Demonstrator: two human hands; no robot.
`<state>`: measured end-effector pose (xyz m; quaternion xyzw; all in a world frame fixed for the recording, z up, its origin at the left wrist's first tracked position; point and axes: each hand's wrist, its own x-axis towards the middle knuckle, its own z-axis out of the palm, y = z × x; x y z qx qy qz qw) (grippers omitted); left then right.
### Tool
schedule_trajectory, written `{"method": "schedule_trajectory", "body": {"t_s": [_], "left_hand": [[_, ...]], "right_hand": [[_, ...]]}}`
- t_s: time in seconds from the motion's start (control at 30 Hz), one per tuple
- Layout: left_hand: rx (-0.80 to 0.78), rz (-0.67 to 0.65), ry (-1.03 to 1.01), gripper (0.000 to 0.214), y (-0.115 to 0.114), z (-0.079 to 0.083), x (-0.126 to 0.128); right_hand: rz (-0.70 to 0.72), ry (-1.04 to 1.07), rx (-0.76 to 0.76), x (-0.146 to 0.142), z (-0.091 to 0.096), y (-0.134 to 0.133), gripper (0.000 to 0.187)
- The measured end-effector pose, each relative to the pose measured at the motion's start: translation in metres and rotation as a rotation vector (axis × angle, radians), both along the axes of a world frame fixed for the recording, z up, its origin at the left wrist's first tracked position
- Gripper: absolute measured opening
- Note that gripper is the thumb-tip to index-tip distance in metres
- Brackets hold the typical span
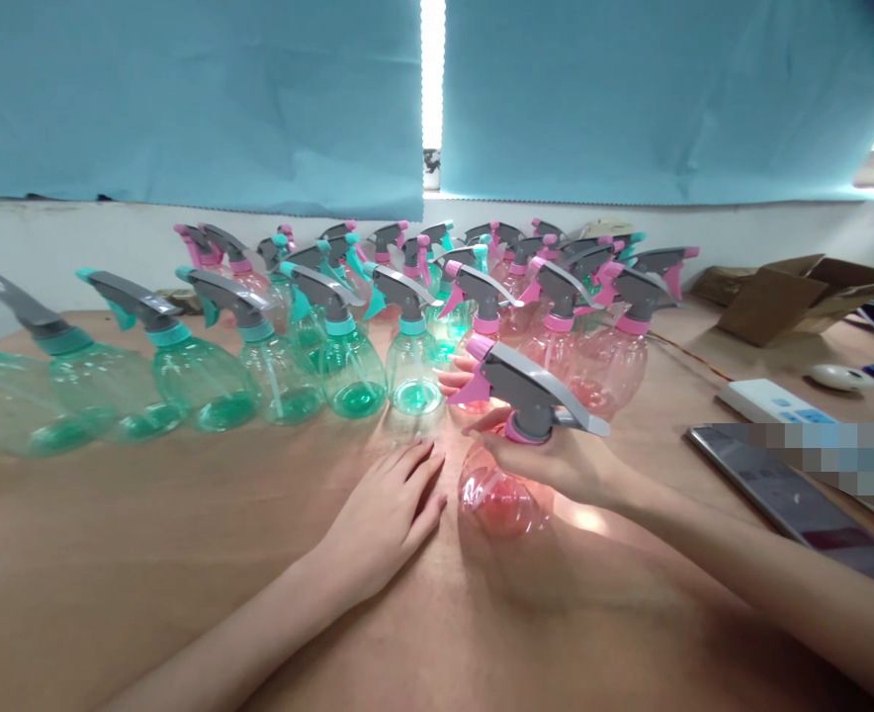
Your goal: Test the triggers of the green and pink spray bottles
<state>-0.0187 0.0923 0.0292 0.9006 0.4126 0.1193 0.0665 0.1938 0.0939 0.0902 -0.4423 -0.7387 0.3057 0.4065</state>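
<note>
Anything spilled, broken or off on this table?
No visible spill or damage. One pink bottle, at the right hand, is out of line, nearer than the front row. Leftmost green bottles look slanted, possibly just lens distortion.

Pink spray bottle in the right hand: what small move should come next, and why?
Probably ease the pink spray bottle forward toward the front pink bottles: the right hand holds it near the neck, nearer the camera than they are, with front green bottles on their left.
</note>
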Motion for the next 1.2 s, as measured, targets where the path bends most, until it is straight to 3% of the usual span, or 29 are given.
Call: {"method": "schedule_trajectory", "body": {"t_s": [0.2, 0.43, 0.6, 0.83, 1.1, 1.2], "left_hand": [[0.018, 0.002, 0.013, 0.04, 0.0001, -0.0012, 0.0002], [0.016, -0.004, 0.006, 0.039, 0.0001, 0.0008, 0.0007], [0.013, -0.004, 0.004, 0.04, 0.0001, 0.002, 0.0003], [0.014, -0.003, -0.02, 0.04, -0.0001, 0.0, -0.0001], [0.039, -0.006, 0.006, 0.042, 0.002, -0.0003, -0.0011], [0.061, -0.007, -0.009, 0.041, 0.0037, -0.0027, -0.0023]], "right_hand": [[0.145, 0.011, -0.005, 0.0006, 0.0009, 0.0035, 0.033], [0.169, 0.032, 0.016, 0.0012, 0.0052, 0.0028, 0.041], [0.202, 0.038, -0.021, 0.002, 0.0036, 0.0032, 0.037], [0.04, -0.04, -0.014, 0.0041, -0.0009, 0.0007, 0.013], [0.028, 0.015, -0.032, 0.0039, -0.0024, 0.0007, 0.005], [0.01, -0.012, -0.031, 0.0059, -0.0046, -0.0002, 0.01]]}}
